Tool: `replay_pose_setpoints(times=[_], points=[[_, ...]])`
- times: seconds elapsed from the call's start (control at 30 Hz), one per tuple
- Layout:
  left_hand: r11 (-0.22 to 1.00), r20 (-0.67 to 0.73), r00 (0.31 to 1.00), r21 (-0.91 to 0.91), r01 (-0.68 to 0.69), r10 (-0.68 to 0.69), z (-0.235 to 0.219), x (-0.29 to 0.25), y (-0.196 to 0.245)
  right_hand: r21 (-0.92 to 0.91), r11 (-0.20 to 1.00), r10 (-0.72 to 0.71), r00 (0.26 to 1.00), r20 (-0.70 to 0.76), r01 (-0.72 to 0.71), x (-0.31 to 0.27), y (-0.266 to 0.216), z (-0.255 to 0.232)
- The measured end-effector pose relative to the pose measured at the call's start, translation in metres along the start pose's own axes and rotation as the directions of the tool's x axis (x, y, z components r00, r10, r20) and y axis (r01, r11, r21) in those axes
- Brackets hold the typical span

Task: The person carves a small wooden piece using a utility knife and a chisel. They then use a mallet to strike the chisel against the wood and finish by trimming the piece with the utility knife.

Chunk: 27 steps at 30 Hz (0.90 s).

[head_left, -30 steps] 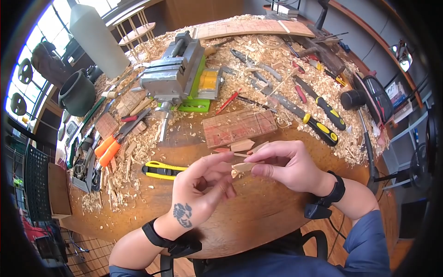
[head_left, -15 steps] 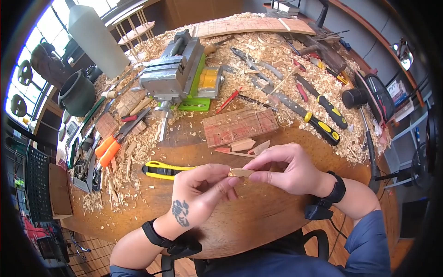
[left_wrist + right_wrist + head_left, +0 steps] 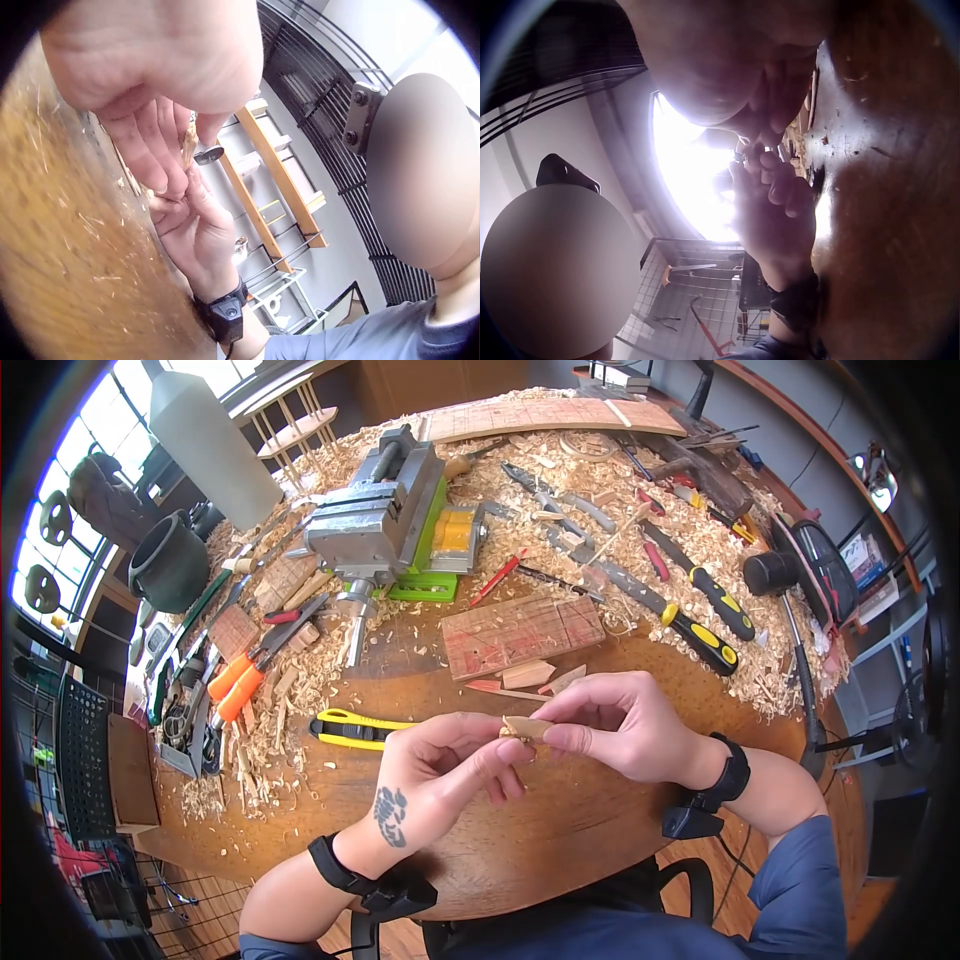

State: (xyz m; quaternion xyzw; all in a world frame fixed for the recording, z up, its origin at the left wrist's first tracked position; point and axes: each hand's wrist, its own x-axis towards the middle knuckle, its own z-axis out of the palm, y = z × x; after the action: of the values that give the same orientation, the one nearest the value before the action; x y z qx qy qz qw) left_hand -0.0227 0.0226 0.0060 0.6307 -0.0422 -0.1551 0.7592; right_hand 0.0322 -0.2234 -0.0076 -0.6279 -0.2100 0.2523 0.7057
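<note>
A small piece of carved pale wood [image 3: 525, 727] is held between both hands above the front of the table. My left hand [image 3: 430, 770] pinches its left end between thumb and fingers. The right hand [image 3: 635, 730] grips the other end with thumb and forefinger. In the left wrist view the wood piece [image 3: 190, 144] shows as a rough, light sliver amid the fingers. Just beyond the hands lie pointed wood offcuts [image 3: 526, 674], some with red edges. A yellow utility knife [image 3: 350, 728] lies left of the left hand, partly hidden behind it.
A red-marked wooden board [image 3: 522, 635] lies beyond the offcuts. Behind it stands a grey vise [image 3: 370, 520] among wood shavings. Yellow-and-black handled files [image 3: 700, 643] lie to the right, near a black mallet [image 3: 770, 573]. Orange-handled tools [image 3: 237, 685] lie at the left.
The left fingers, earlier apart from the wood piece, have closed on its left end. The piece has turned and shifted slightly in the fingers. The right hand keeps its grip.
</note>
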Motion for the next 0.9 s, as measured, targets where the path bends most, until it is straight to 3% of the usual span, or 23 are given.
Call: replay_pose_setpoints(times=[0.2,0.37,0.57,0.7,0.8,0.9], points=[[1.0,-0.003,1.0,-0.007,0.012,-0.012,-0.003,0.0,-0.003,-0.049,0.999,0.019,0.999,0.045,-0.017,0.0,-0.003,-0.001],[0.992,0.035,0.998,-0.117,0.052,-0.048,-0.005,-0.001,0.0,0.079,0.989,0.119,0.992,0.051,-0.123,-0.001,-0.003,0.0],[0.993,0.07,0.997,-0.117,0.028,-0.02,-0.009,-0.002,-0.004,0.097,0.982,0.154,0.985,0.08,-0.161,-0.002,-0.004,-0.002],[0.992,0.055,0.998,-0.121,0.022,-0.015,-0.006,-0.003,-0.004,0.11,0.981,0.152,0.985,0.086,-0.161,-0.002,-0.003,-0.002],[0.982,0.013,0.996,-0.168,0.088,-0.087,-0.001,0.002,0.002,0.136,0.981,0.132,0.99,0.041,-0.137,0.0,0.0,0.002],[0.994,-0.104,0.989,-0.003,0.106,-0.106,0.004,0.004,0.003,0.032,0.999,0.029,0.997,-0.076,-0.026,0.001,0.004,0.004]])
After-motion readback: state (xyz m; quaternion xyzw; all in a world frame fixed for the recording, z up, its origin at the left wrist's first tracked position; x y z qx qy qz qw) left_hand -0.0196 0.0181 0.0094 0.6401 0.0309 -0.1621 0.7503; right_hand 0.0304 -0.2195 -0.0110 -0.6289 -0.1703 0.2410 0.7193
